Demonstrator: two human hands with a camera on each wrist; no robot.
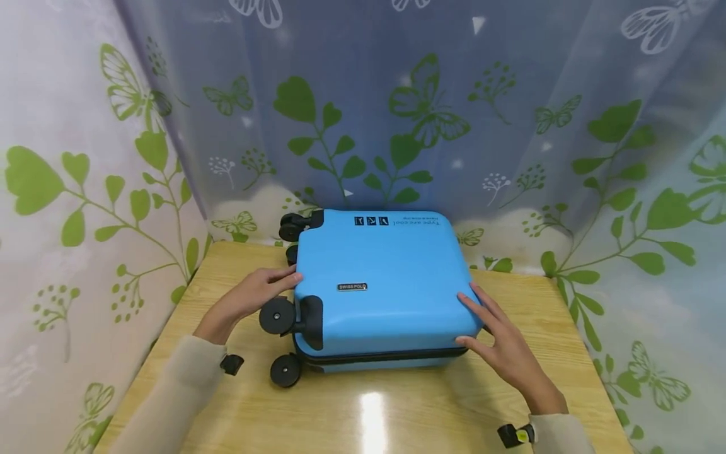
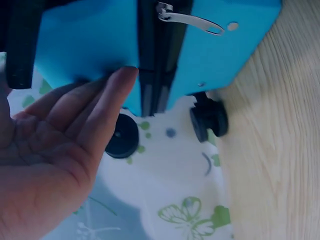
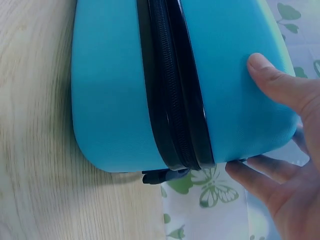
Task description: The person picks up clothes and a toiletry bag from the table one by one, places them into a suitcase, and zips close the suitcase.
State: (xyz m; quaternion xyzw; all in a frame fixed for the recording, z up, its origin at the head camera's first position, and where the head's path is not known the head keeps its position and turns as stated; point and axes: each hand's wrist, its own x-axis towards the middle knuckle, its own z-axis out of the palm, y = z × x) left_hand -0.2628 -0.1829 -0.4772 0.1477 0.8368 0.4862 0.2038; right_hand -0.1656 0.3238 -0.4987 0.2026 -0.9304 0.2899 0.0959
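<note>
The blue suitcase (image 1: 386, 284) lies flat on its broad side in the middle of the wooden counter (image 1: 397, 410), its long axis running left to right, with the wheeled end toward the person's left and the rounded top end toward their right. The black zipper seam (image 3: 175, 100) runs around its edge, level with the counter, and a metal zipper pull (image 2: 187, 19) shows on the wheel-end side. The left hand (image 1: 249, 299) sits at the wheel end, between the near wheel (image 1: 278, 315) and the far wheels (image 1: 292, 228); its fingers (image 2: 107, 102) are straight and close together, the tips touching the blue shell just beside the seam, curled round nothing. The right hand (image 1: 505, 347) is at the opposite, near right corner, with fingers (image 1: 479, 302) spread and relaxed over the top face and the thumb (image 3: 280, 82) laid flat on the shell, while the other fingers reach past the edge. So the case lies between the two hands, each touching its own end, neither noticeably nearer. A leaf-and-butterfly curtain (image 1: 397, 126) hangs behind the counter.
</note>
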